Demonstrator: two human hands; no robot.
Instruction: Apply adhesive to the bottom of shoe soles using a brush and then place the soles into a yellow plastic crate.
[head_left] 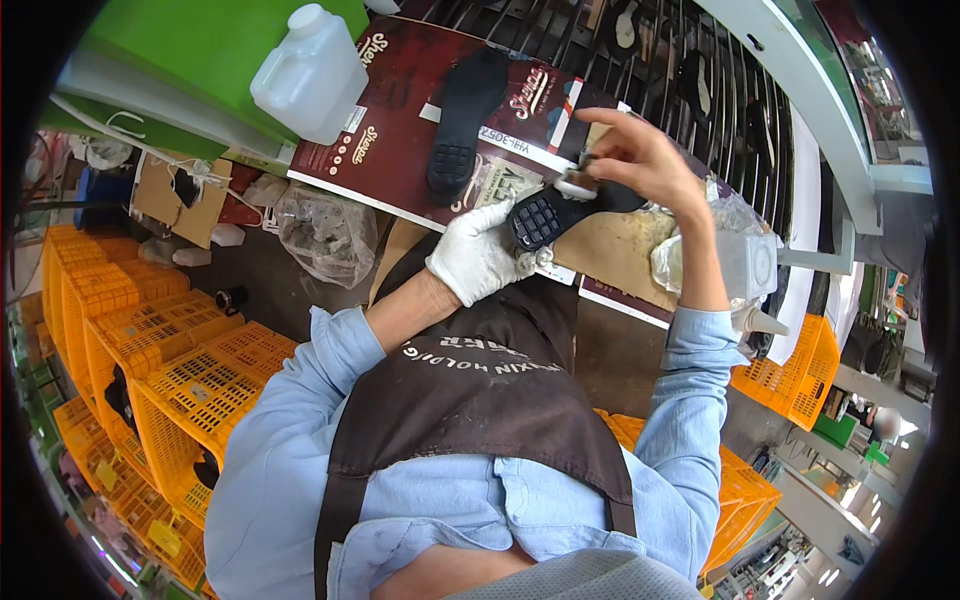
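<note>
– Orange crates [190, 390] crowd the left side, and maroon cardboard [400, 112] covers the work surface, with a white jug [310, 80] at its upper left corner. What's in the hands?

– The left hand [475, 257], in a white glove, is partly closed on a black sole [540, 222], gripping it by the end with square tread blocks.

– So how does that sole lie against the hand?

– It sticks out past the thumb and fingers toward the upper right, its other end running under the right hand [650, 168].

– And that one?

– Bare, forefinger stretched out, the thumb and other fingers pinching a small tool [577, 185] with a whitish tip, just over the sole. I can't tell whether they touch.

– Anything else nearby?

– Another black sole [465, 120] lies on the cardboard, apart from both hands.
</note>
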